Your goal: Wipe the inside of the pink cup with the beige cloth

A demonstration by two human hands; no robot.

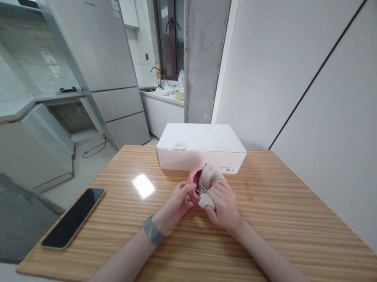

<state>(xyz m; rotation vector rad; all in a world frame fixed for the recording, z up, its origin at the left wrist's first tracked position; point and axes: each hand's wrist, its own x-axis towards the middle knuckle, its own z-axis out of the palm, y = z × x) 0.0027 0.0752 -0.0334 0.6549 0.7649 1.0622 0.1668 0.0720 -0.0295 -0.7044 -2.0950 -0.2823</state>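
Observation:
My left hand (181,196) is closed around the side of a pink cup-like container (195,175), with its open mouth turned toward the right. Bunched in my right hand (223,202) is a light grey cloth (212,173). Part of the cloth lies at the mouth of the pink container, and a folded end shows below near my right thumb. Both hands are close together above the wooden table, just in front of a white box. The far side of the container and my right fingertips are hidden.
The closed white cardboard box (201,140) stands at the table's far edge. A black-screened phone (74,218) lies on the left of the wooden table (275,220). Beyond are a fridge (108,48), a sink counter and a grey pillar; a white wall borders the right.

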